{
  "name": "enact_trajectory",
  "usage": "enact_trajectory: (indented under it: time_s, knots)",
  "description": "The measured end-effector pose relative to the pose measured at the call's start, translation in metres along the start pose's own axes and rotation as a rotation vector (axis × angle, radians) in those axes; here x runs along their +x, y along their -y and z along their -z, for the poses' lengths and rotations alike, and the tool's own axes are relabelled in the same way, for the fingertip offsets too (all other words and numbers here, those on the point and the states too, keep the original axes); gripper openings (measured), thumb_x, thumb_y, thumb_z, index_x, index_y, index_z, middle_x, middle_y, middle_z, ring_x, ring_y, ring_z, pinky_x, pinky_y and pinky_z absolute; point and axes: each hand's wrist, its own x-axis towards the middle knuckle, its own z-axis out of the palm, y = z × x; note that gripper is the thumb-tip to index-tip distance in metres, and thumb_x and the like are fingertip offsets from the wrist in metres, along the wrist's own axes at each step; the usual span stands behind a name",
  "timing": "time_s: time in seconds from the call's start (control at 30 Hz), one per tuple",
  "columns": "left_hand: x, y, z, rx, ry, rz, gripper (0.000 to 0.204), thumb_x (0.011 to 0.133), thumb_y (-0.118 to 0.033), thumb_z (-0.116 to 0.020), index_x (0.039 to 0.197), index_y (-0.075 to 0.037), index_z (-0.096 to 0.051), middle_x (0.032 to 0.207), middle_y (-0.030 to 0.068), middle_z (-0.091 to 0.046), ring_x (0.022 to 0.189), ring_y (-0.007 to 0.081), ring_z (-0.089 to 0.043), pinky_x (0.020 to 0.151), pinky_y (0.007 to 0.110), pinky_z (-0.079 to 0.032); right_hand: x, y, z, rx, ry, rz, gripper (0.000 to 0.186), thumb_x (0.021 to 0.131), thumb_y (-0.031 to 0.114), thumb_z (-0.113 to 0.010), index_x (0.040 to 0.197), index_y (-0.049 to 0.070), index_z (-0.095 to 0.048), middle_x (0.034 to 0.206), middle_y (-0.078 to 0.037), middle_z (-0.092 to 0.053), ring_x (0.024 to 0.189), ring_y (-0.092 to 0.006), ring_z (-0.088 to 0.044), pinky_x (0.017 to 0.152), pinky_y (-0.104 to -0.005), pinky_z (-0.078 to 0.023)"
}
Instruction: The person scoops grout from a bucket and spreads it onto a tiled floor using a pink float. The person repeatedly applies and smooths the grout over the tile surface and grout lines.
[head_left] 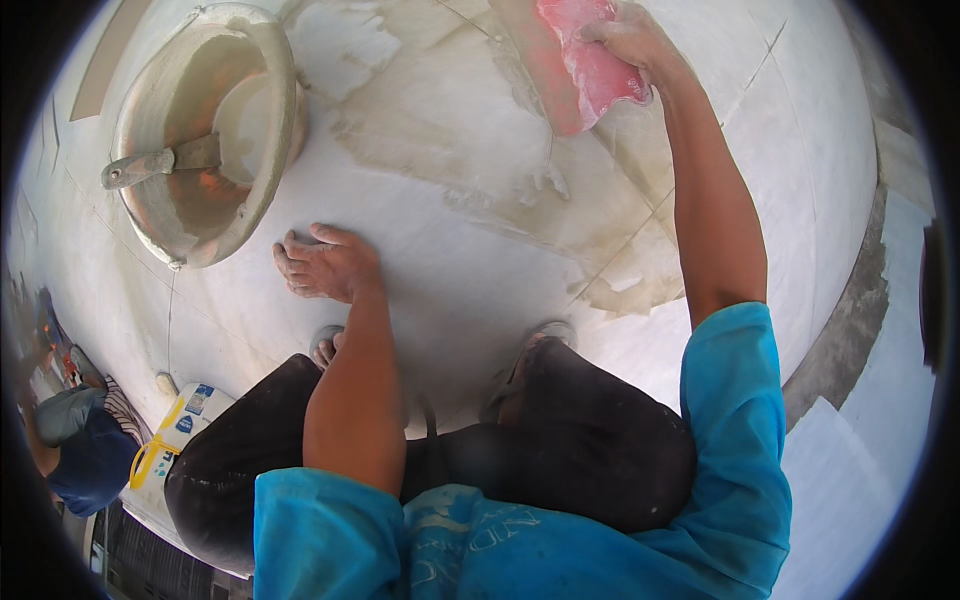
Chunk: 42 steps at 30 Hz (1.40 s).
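Looked bright and soft-lit overall, washing nearly white on the floor (800,170) right of the right fingers (604,36). Dimmed to diffuse grey shadow right of the left fingers (297,265). Bowed straight edges, darkened to black (with bluish fringing) and blurred slightly at the rim, farthest from both.

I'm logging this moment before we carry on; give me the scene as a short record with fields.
Right hand: gripping a pink flat tool
Left hand: empty, nearest the bucket; floor contact unclear
Bucket: round, smeared, left of centre
Scraper: across bucket's left rim, blade inside
Floor: pale, beige-grey smears
Container: white, yellow handle, beside left knee
Nearby: another person, far left
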Motion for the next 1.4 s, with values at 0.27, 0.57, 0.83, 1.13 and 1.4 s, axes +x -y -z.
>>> enact_trajectory:
  time_s: [0.27, 0.57, 0.83, 1.13, 1.4]
  knots:
    - [0.003, 0.001, 0.005, -0.012, -0.026, 0.012, 0.047, 0.097, -0.040, -0.041, 0.131, -0.008, -0.043, 0.147, 0.0116, -0.033, 0.139, 0.0282, -0.028, 0.114, 0.054, -0.020, -0.204, 0.017, -0.045, -0.735, -0.108, 0.678, 0.042, 0.081, 0.006, -0.059, 0.123, 0.014, -0.065, 0.103, -0.008, -0.070, 0.090, -0.0238, -0.066, 0.070, -0.0342, -0.053]
    - [0.002, 0.003, 0.004, -0.042, -0.006, 0.007, 0.049, 0.097, -0.042, -0.040, 0.132, -0.008, -0.043, 0.147, 0.0105, -0.032, 0.140, 0.0271, -0.026, 0.115, 0.054, -0.018, -0.178, -0.008, -0.106, -0.836, -0.192, 0.807, 0.045, 0.080, 0.009, -0.061, 0.123, 0.020, -0.063, 0.120, -0.004, -0.065, 0.113, -0.0202, -0.062, 0.080, -0.0377, -0.055]
    - [0.002, -0.002, 0.008, -0.060, 0.009, 0.007, 0.049, 0.097, -0.041, -0.040, 0.131, -0.007, -0.043, 0.147, 0.0112, -0.032, 0.140, 0.0270, -0.025, 0.115, 0.055, -0.018, -0.098, 0.095, -0.084, -0.821, -0.063, 0.453, 0.032, 0.085, 0.006, -0.056, 0.117, 0.012, -0.062, 0.106, -0.009, -0.070, 0.095, -0.0277, -0.069, 0.075, -0.0424, -0.055]
    - [0.002, -0.005, 0.011, -0.021, 0.023, 0.014, 0.050, 0.097, -0.039, -0.043, 0.134, -0.006, -0.041, 0.148, 0.0108, -0.034, 0.139, 0.0280, -0.028, 0.115, 0.051, -0.020, -0.086, -0.082, 0.064, 0.530, -0.165, -0.061, 0.040, 0.083, 0.003, -0.064, 0.121, -0.005, -0.056, 0.110, -0.014, -0.066, 0.091, -0.0223, -0.068, 0.081, -0.0336, -0.057]
    - [0.002, 0.001, 0.006, -0.042, 0.003, -0.002, 0.049, 0.097, -0.041, -0.040, 0.131, -0.006, -0.042, 0.146, 0.0110, -0.033, 0.140, 0.0269, -0.026, 0.115, 0.056, -0.018, -0.030, -0.047, -0.003, 0.344, -0.290, -0.011, 0.039, 0.080, 0.000, -0.066, 0.118, -0.004, -0.058, 0.105, -0.014, -0.067, 0.087, -0.0223, -0.068, 0.077, -0.0356, -0.058]
